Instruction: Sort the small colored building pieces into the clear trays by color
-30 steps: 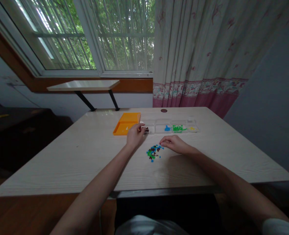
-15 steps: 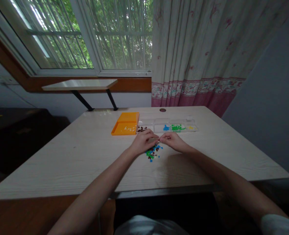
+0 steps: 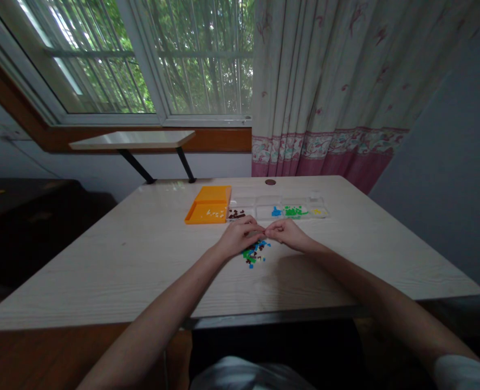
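Fingertip to fingertip, my left hand [image 3: 242, 235] and my right hand [image 3: 287, 233] meet just above the table. Both are closed in a pinch; whatever lies between the fingers is too small to make out. Right below my left hand is a loose pile of tiny blue, green, brown and pale pieces [image 3: 251, 254]. Behind the hands stand clear plastic boxes holding brown pieces [image 3: 236, 214], blue pieces [image 3: 276, 211], green pieces [image 3: 294, 211] and a few yellow pieces [image 3: 317, 212]. An open orange box [image 3: 199, 219] with white bits inside adjoins them on the left.
The pale wooden table [image 3: 142, 271] has a round dark cable hole [image 3: 270, 182] near its back edge. A small raised shelf [image 3: 134, 140] on black brackets stands at the back left. Beyond are a barred window and a curtain [image 3: 305, 108].
The two hands stay nearly in place, with their fingertips shifting slightly closer together. The pile and boxes look the same.
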A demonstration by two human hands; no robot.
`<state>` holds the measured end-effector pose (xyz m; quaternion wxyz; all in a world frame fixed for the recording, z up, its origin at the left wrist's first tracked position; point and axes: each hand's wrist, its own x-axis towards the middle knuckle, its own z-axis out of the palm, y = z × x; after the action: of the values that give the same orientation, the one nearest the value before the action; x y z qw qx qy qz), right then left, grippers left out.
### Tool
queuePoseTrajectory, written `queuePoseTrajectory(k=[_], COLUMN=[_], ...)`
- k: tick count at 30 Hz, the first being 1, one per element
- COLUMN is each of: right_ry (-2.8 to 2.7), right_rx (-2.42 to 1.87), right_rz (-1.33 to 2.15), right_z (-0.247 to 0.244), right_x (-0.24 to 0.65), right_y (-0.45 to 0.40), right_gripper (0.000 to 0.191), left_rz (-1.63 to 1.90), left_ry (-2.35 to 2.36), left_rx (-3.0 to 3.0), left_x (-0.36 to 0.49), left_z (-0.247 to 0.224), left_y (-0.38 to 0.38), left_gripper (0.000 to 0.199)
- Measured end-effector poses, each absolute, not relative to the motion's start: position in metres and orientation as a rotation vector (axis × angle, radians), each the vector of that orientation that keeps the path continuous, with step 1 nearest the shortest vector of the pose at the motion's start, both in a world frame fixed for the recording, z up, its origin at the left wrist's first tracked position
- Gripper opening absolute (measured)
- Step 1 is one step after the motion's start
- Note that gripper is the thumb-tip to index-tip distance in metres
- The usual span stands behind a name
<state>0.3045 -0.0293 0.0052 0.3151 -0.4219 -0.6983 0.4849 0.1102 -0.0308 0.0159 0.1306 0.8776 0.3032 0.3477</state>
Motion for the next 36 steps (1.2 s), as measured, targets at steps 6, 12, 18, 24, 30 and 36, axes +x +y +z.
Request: queuePoseTrajectory(k=[6,12,18,24,30,36], right_ry=[-1.828,-1.805,-1.814,-1.905,-2.342,-2.593], right_rx=[-1.111,-1.073,-1.057,-1.066,-1.016,-0.999], right_rz=[1.267,1.256,1.22,1.054,0.976,0.881], right_z=[0.004,0.004,0.005,0.004,0.011,0.016], right_x=[0.304,0.303,0.302,0.304,0.313,0.312], right_y=[-0.029,-0.03,-0.031,-0.03,-0.04,-0.045], right_gripper=[0.044,0.044,0.042,0.04,0.027,0.024], left_rz=[1.031,1.09,1.081,1.117,1.361,1.537], left_ry=[0.88,0.899,0.911,0.973,1.129,1.222], left_rx=[2.523,2.453,2.403,2.385,2.343,2.324], left_x=[0.111,0.112,0.113,0.114,0.105,0.101], left_z=[0.015,0.01,0.01,0.013,0.02,0.026], left_y=[-0.032,-0.028,-0.028,-0.029,-0.025,-0.026], left_gripper=[0.015,0.013,0.014,0.013,0.014,0.013])
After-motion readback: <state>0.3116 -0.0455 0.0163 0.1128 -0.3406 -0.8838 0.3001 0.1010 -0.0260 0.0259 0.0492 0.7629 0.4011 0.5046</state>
